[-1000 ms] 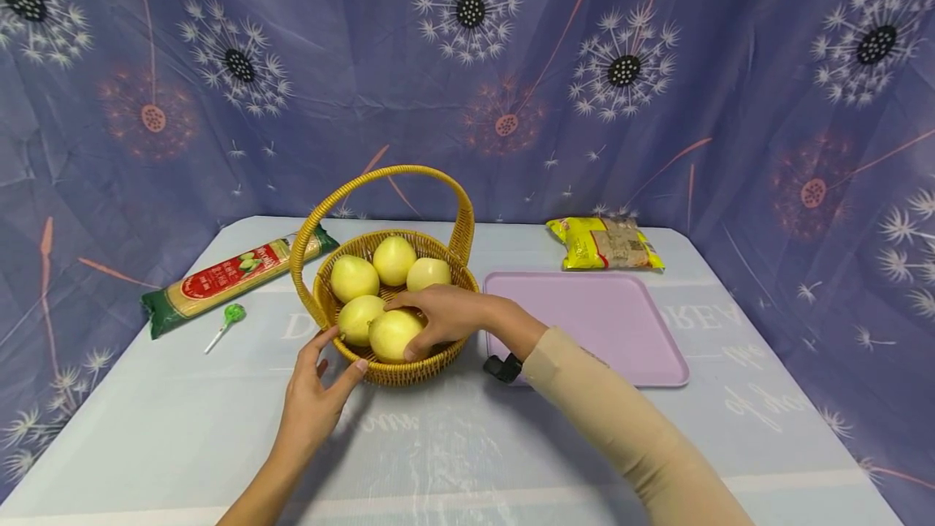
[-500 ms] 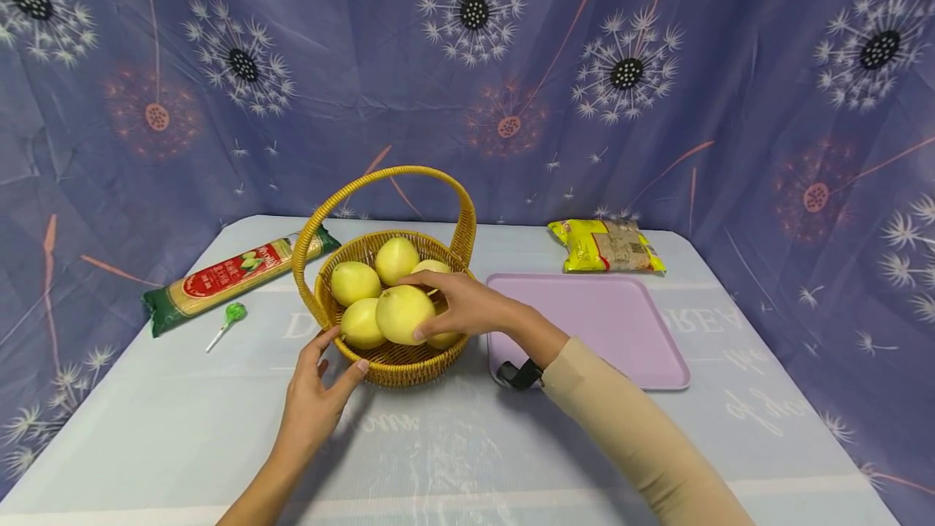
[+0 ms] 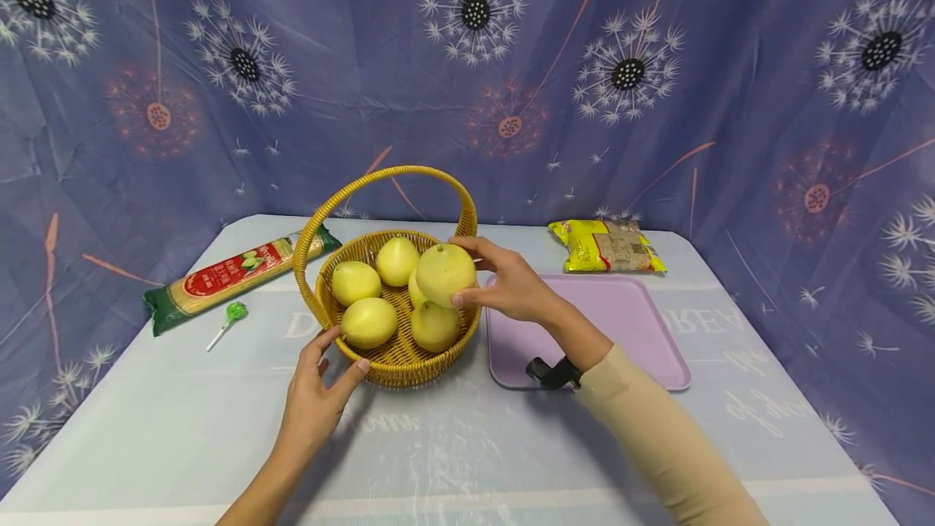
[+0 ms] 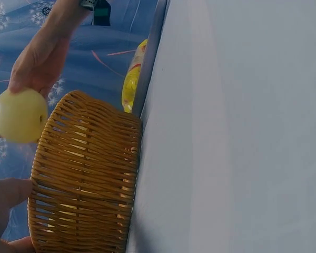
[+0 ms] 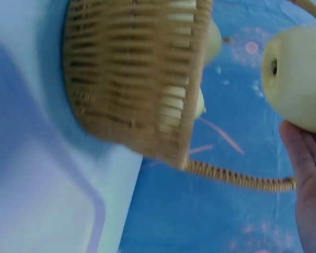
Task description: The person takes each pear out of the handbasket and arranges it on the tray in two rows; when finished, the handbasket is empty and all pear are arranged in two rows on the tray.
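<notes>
In the head view, my right hand (image 3: 514, 282) grips a pale yellow pear (image 3: 444, 274) between thumb and fingers, above the right side of the wicker basket (image 3: 398, 373). The left wrist view shows this lifted pear (image 4: 20, 116) over the rim, with the right hand (image 4: 39, 63) behind it. Several other pears lie in the basket, including one at the front left (image 3: 369, 323) and one partly behind the held pear (image 3: 435, 326). My left hand (image 3: 317, 392) touches the basket's front-left rim with spread fingers and thumb. The tall arched handle (image 3: 398, 170) stands upright.
A lilac tray (image 3: 606, 331) lies right of the basket, partly under my right forearm. A yellow snack bag (image 3: 606, 246) lies behind it. On the left are a pack of spaghetti (image 3: 234, 274) and a green lollipop (image 3: 235, 312). A patterned curtain (image 3: 475, 104) hangs behind the table.
My right hand has raised the pear from the basket's front and carried it up and to the right. The left hand stays at the rim.
</notes>
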The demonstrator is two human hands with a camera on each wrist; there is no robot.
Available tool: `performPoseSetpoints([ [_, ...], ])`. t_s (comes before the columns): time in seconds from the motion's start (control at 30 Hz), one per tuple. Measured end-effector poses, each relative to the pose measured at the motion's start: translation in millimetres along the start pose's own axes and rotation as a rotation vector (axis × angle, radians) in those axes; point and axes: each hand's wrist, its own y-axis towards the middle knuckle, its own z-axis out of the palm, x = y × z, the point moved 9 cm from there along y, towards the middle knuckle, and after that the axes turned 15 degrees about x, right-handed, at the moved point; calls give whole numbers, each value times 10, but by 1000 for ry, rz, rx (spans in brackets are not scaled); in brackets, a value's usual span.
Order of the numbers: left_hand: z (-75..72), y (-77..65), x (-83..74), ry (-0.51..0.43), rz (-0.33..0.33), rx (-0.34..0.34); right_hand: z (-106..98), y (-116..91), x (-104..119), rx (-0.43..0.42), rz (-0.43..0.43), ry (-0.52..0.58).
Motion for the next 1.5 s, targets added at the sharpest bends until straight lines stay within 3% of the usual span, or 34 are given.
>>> performPoseSetpoints([
  [0.27,-3,3,-7,0,4,-1,-269,-259,-239,-165,80,24],
  [0.63,3,12,-2,14,-5,15,-401,-504,-619,-265,149,18],
  [1.13,1,11,-11,10,3,20,-447,-531,-1152,-292,325,43],
  [1.5,1,4,-5,18,4,10,-342,-527,-1453,-215,483,53],
])
